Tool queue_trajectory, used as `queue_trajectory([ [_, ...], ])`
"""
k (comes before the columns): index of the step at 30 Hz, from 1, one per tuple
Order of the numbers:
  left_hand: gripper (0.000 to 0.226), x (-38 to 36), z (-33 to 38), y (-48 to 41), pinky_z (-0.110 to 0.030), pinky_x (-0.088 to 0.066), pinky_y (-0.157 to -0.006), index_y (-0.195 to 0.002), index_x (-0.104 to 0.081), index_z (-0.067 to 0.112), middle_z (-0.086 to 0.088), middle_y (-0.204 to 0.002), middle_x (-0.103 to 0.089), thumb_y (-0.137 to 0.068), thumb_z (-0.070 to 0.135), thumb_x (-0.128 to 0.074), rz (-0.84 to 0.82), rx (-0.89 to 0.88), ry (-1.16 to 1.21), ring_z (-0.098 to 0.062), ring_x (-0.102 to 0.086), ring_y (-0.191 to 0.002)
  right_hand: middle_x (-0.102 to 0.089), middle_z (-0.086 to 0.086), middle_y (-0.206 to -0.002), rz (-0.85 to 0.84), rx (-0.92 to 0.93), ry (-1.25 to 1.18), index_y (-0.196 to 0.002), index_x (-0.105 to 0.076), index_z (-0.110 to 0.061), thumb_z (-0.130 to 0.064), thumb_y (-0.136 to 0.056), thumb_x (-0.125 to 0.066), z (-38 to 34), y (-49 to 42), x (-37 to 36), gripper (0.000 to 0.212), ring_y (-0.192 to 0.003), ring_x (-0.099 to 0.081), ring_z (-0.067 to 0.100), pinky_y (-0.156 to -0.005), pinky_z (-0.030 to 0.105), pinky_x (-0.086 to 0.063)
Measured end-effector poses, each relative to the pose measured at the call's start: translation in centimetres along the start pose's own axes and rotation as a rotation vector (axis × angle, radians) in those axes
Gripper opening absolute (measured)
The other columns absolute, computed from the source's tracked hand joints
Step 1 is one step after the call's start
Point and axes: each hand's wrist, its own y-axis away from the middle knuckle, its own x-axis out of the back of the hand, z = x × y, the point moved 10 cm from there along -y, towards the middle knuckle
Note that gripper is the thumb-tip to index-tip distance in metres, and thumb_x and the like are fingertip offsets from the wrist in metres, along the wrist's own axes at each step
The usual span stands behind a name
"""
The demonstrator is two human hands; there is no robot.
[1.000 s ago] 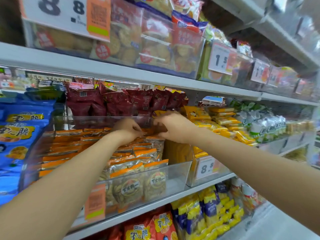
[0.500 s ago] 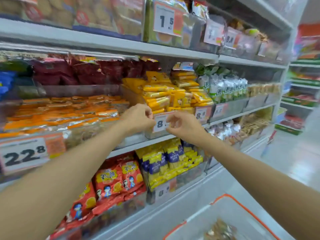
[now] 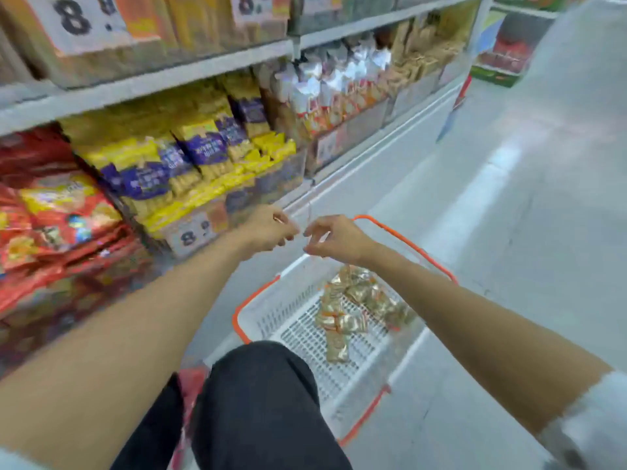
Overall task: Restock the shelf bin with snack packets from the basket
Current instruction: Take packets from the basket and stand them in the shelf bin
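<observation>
On the floor in front of the shelving, the basket (image 3: pixel 405 244) (white mesh, orange rim) holds the snack packets (image 3: pixel 353 300), a loose gold-and-orange pile toward its far-right part.

Both hands hover above the far end of the basket, fingertips nearly meeting. The left hand (image 3: pixel 269 228) and right hand (image 3: pixel 336 239) have loosely curled fingers with nothing visible in either; the motion blur makes that a judgement, not a certainty.

Key relation: the pile is below the hands and on the person's side of them, almost directly under the right wrist. The right hand is nearer and the left is offset toward the shelf. The pile spreads roughly along the basket's length, away-to-toward the person. Packets are jumbled and the individual axes are unreadable.

My read: the next move is a straight drop, right hand leading, with a top-down grab.

A knee (image 3: pixel 264 385) in dark trousers covers the basket's near-left corner, so it is not in the reach path.

The shelf edge (image 3: pixel 169 76) is up and left. The nearest bin holds yellow-and-purple packs (image 3: pixel 203 150), which don't match. I can't tell the target bin here.
</observation>
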Motion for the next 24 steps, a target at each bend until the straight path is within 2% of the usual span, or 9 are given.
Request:
queue_trajectory([
  [3, 0.019, -6.6, -3.9, -1.0, -0.019, -0.038, -0.05, -0.073, -0.058, 0.016, -0.004, -0.074, -0.063, -0.092, 0.015, -0.061, -0.096, 0.135, 0.134, -0.011, -0.051, -0.057, -0.073, 0.013, -0.091, -0.054, -0.136, -0.023, -0.102, -0.07, -0.007, -0.013, -0.078, -0.079, 6.8, 1.6, -2.8, 0.027, -0.074, -0.057, 0.012, -0.069, 0.023, -0.046],
  [5, 0.011, -10.1, -6.5, -1.2, -0.018, -0.041, -0.052, -0.08, -0.061, 0.014, -0.004, -0.077, -0.065, -0.091, 0.015, -0.062, -0.131, 0.22, 0.21, -0.01, -0.054, -0.058, -0.072, 0.01, -0.094, -0.107, -0.242, -0.021, -0.105, -0.07, -0.007, -0.016, -0.079, -0.078, 11.4, 2.6, -5.1, 0.029, -0.076, -0.06, 0.014, -0.066, 0.017, -0.046],
  [7, 0.003, -13.0, -9.4, -1.1, -0.016, -0.043, -0.048, -0.089, -0.063, 0.009, -0.009, -0.082, -0.065, -0.089, 0.011, -0.061, -0.155, 0.3, 0.269, -0.011, -0.055, -0.058, -0.069, 0.006, -0.095, -0.171, -0.307, 0.009, -0.107, -0.068, -0.009, -0.021, -0.078, -0.079, 15.5, 3.4, -7.6, 0.033, -0.085, -0.064, 0.02, -0.077, 0.028, -0.053],
  [9, 0.008, -15.1, -12.9, -0.8, -0.018, -0.042, -0.048, -0.094, -0.064, 0.003, -0.013, -0.085, -0.064, -0.088, 0.006, -0.06, -0.151, 0.392, 0.307, -0.014, -0.055, -0.06, -0.067, 0.006, -0.102, -0.251, -0.389, 0.049, -0.114, -0.065, -0.01, -0.025, -0.079, -0.079, 19.6, 4.2, -10.2, 0.04, -0.09, -0.063, 0.021, -0.083, 0.036, -0.053],
  [12, 0.005, -16.2, -16.6, -0.7, -0.027, -0.04, -0.056, -0.084, -0.066, 0.003, -0.015, -0.079, -0.062, -0.083, 0.003, -0.061, -0.11, 0.493, 0.298, -0.021, -0.052, -0.062, -0.058, 0.009, -0.124, -0.364, -0.47, 0.132, -0.125, -0.06, -0.01, -0.026, -0.083, -0.075, 24.4, 5.5, -14.4, 0.047, -0.106, -0.057, 0.022, -0.089, 0.034, -0.047],
  [15, 0.007, -16.7, -18.3, -1.8, -0.027, -0.041, -0.059, -0.079, -0.065, 0.005, -0.014, -0.079, -0.064, -0.083, 0.003, -0.06, -0.066, 0.522, 0.342, -0.022, -0.057, -0.069, -0.045, 0.009, -0.143, -0.465, -0.55, 0.187, -0.135, -0.053, -0.01, -0.027, -0.084, -0.075, 28.4, 6.2, -18.9, 0.059, -0.129, -0.046, 0.026, -0.102, 0.033, -0.04],
  [18, 0.01, -17.3, -19.5, -2.8, -0.028, -0.04, -0.059, -0.088, -0.067, -0.002, -0.016, -0.072, -0.061, -0.083, 0.0, -0.058, -0.044, 0.569, 0.358, -0.024, -0.053, -0.068, -0.024, 0.013, -0.156, -0.583, -0.569, 0.253, -0.149, -0.035, -0.016, -0.031, -0.083, -0.075, 30.5, 6.0, -23.8, 0.079, -0.14, -0.031, 0.032, -0.111, 0.04, -0.037],
  [21, 0.015, -17.9, -19.7, -3.5, -0.026, -0.04, -0.055, -0.097, -0.066, -0.002, -0.014, -0.071, -0.06, -0.085, -0.002, -0.058, -0.058, 0.594, 0.402, -0.022, -0.052, -0.067, 0.017, 0.014, -0.16, -0.648, -0.583, 0.304, -0.155, -0.01, -0.034, -0.028, -0.089, -0.069, 31.5, 6.2, -27.9, 0.089, -0.146, -0.004, 0.044, -0.11, 0.051, -0.036],
  [24, 0.013, -17.4, -20.2, -4.1, -0.024, -0.039, -0.055, -0.094, -0.066, 0.001, -0.011, -0.07, -0.06, -0.085, -0.003, -0.057, -0.028, 0.624, 0.461, -0.021, -0.052, -0.071, 0.033, 0.008, -0.156, -0.569, -0.589, 0.319, -0.154, -0.013, -0.035, -0.021, -0.092, -0.065, 32.0, 6.6, -30.0, 0.082, -0.145, 0.013, 0.046, -0.104, 0.054, -0.037],
])
